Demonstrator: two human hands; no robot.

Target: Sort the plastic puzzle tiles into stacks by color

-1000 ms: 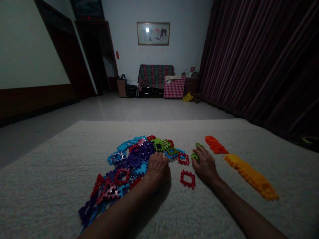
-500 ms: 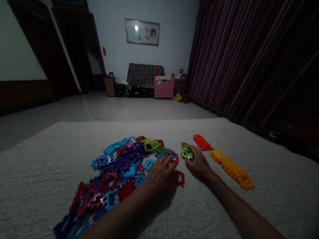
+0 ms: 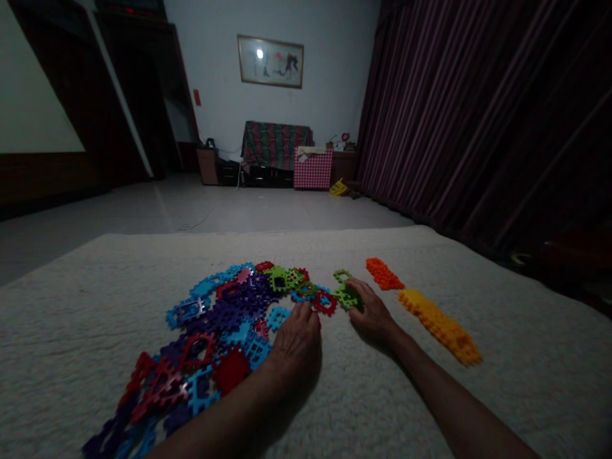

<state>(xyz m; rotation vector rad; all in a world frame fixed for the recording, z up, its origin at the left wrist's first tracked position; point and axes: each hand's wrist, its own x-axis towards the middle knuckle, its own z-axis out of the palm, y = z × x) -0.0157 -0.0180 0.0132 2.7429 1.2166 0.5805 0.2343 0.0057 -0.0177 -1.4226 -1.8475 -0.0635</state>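
Interlocking plastic pieces in purple, blue, red, pink and green form a loose heap [image 3: 229, 312] on the left of the pale quilted cover [image 3: 478, 280]. My left hand [image 3: 299, 338] rests at the heap's right edge, fingers curled down over a red piece that mostly hides beneath them. To its right, my right hand [image 3: 370, 312] has its fingers on a small group of green pieces [image 3: 345, 294]. A red piece [image 3: 325, 302] lies flat between the hands. Beyond my right hand sit an orange row [image 3: 384, 274] and a longer yellow row [image 3: 440, 325] of stacked pieces.
Past the cover's far edge is a tiled floor [image 3: 268, 210]. Against the back wall stand a low cabinet, a cloth-draped object [image 3: 276, 145] and a red checked cloth [image 3: 312, 169]. Dark purple curtains [image 3: 430, 108] hang on the right.
My left hand has drawn back to the left with a red piece under its fingers, uncovering the flat red piece. The camera view has shifted slightly; my right hand stays at the green pieces.
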